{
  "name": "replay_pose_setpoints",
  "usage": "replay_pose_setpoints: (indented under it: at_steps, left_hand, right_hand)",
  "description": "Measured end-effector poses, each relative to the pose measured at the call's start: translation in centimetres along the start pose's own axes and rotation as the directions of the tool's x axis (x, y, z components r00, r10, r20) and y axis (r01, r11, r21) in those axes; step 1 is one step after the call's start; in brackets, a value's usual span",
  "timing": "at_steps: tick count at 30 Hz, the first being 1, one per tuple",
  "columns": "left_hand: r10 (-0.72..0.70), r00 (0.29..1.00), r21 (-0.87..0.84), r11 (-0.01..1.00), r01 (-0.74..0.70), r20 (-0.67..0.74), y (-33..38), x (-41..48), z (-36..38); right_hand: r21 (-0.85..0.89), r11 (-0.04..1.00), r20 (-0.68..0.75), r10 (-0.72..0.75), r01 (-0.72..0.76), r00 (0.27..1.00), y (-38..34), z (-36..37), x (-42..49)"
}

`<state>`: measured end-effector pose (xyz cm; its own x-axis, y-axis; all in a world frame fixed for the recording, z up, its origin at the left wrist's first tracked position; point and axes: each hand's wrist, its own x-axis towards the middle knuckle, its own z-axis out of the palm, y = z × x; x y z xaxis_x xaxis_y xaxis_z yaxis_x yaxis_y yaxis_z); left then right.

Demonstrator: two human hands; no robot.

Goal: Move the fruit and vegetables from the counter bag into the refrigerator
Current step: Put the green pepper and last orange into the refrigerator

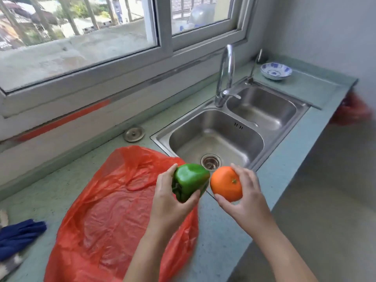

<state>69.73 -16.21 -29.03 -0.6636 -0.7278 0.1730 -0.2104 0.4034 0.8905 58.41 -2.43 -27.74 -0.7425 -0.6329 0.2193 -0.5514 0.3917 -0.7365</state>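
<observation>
A green bell pepper (190, 181) is held in my left hand (168, 200) above the right edge of the red plastic bag (114, 210). The bag lies flat and crumpled on the green counter (221, 231). Beside the pepper, my right hand (244, 198) grips an orange (225, 184) with its small green stem facing me. Both items hover over the counter near the sink's front corner. No refrigerator is in view.
A double steel sink (223, 137) with a tall faucet (224, 78) sits behind the hands. A blue-and-white bowl (276, 71) stands at the far right of the counter. A metal sink plug (134, 134) lies near the window wall. Blue cloth (18, 237) lies at the left.
</observation>
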Motion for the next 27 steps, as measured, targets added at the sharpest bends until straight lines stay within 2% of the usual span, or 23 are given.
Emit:
replay_pose_setpoints:
  at_steps: [12, 22, 27]
  left_hand:
    - [0.147, 0.952, -0.046, 0.989, -0.14, 0.268, 8.3, -0.9, 12.0]
    - [0.322, 0.815, -0.169, 0.947, -0.274, 0.482, 19.2, -3.5, 26.2]
    - [0.409, 0.7, -0.242, 0.912, -0.33, 0.586, 23.9, -6.8, 34.8]
  right_hand:
    - [-0.006, 0.988, -0.303, 0.145, -0.154, 0.942, 8.6, -11.7, -3.3]
    - [-0.033, 0.966, -0.562, 0.193, -0.255, 0.804, 17.8, -27.0, -7.7]
    - [-0.056, 0.934, -0.684, 0.222, -0.354, 0.695, 22.1, -34.0, -12.9]
